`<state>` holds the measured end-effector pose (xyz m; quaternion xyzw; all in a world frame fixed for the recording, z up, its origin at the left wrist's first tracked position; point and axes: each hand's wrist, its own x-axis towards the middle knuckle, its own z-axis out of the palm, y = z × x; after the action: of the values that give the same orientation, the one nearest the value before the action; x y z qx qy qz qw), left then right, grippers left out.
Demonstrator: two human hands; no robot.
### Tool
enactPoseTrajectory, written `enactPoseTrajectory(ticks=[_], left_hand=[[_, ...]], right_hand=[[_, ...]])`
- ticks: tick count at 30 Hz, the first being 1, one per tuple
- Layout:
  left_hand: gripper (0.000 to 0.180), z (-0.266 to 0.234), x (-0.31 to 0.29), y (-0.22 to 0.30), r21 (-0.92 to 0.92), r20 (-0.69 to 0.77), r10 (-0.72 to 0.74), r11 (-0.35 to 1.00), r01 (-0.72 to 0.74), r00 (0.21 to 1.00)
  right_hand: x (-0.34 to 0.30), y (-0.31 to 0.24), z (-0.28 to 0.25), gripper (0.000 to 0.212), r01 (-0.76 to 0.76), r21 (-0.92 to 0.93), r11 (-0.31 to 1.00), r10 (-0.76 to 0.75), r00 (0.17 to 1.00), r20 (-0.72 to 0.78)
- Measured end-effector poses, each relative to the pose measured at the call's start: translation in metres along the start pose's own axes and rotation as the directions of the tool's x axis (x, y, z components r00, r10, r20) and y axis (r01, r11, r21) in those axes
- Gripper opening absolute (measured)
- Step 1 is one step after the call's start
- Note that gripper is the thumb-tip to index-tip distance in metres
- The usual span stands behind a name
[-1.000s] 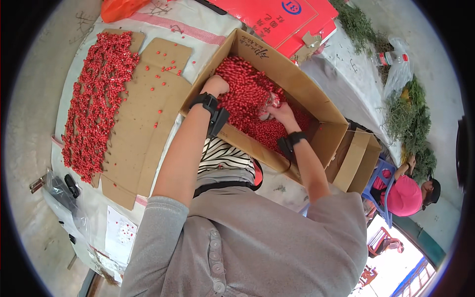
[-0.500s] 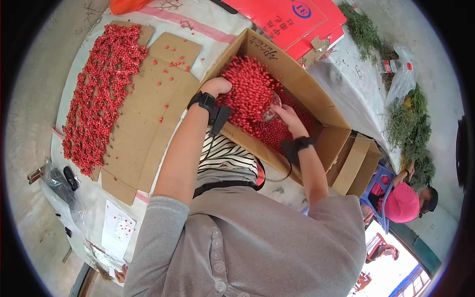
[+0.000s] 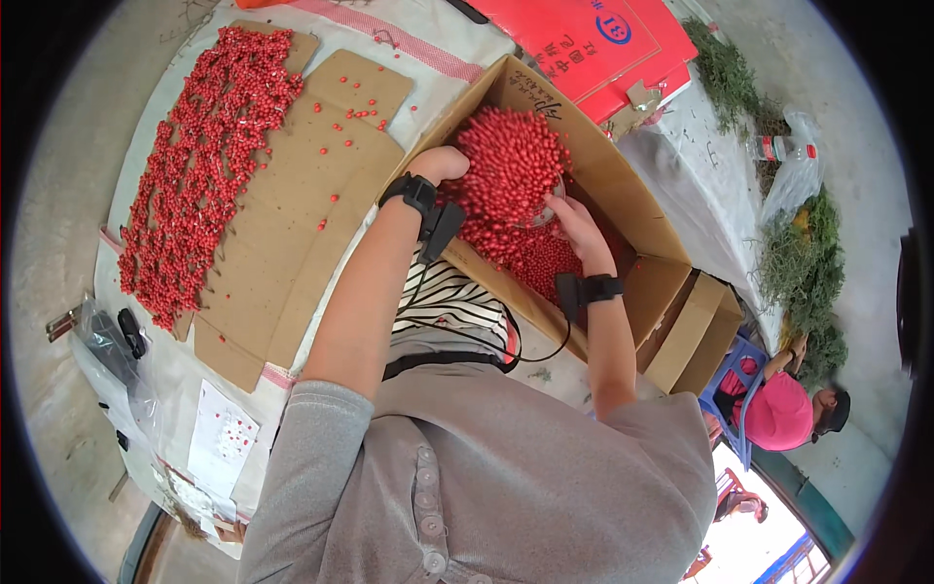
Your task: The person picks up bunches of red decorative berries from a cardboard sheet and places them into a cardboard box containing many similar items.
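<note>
Inside an open cardboard box [image 3: 650,219], a heap of small red berries [image 3: 511,156] rises in a round, see-through basin [image 3: 556,200], smeared by motion. My right hand [image 3: 579,232] is closed on the basin's right rim, thumb on top. At its left side, near the box wall, my left hand [image 3: 446,164] is curled in, its fingertips hidden by the berries. More loose red berries [image 3: 545,261] cover the bottom of the box beneath. Only a short piece of the basin's rim shows.
Left of the box, a flat cardboard sheet [image 3: 268,234] bears a thick spread of red berries [image 3: 199,170]. Behind stands a red carton [image 3: 593,49]. Green cut stems [image 3: 803,253] lie at the right, near a seated person in pink [image 3: 778,414]. Printed paper [image 3: 222,438] lies lower left.
The view has shifted slightly, so the table and box sit a little differently. Berries in the basin are still in motion, and both hands keep their places at its sides.
</note>
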<state>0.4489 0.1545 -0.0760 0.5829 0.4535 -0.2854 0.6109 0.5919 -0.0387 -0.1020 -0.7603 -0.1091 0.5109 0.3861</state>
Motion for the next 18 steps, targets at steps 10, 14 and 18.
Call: enactPoseTrajectory(ticks=[10, 14, 18], left_hand=[[0.056, 0.001, -0.021, 0.019, 0.146, 0.004, -0.015, 0.989, 0.014, 1.000], [0.054, 0.004, -0.023, 0.021, 0.165, 0.011, 0.008, 0.986, -0.010, 1.000], [0.050, -0.001, -0.012, 0.013, 0.116, 0.022, -0.009, 0.993, 0.006, 1.000]], right_hand=[[0.047, 0.081, -0.007, 0.029, -0.385, -0.176, 0.906, 0.412, 0.899, 0.151], [-0.012, 0.006, -0.010, 0.034, 0.017, -0.021, 1.000, -0.014, 0.993, 0.121], [-0.009, -0.012, -0.010, 0.046, 0.107, -0.157, 0.982, -0.098, 0.993, 0.058]])
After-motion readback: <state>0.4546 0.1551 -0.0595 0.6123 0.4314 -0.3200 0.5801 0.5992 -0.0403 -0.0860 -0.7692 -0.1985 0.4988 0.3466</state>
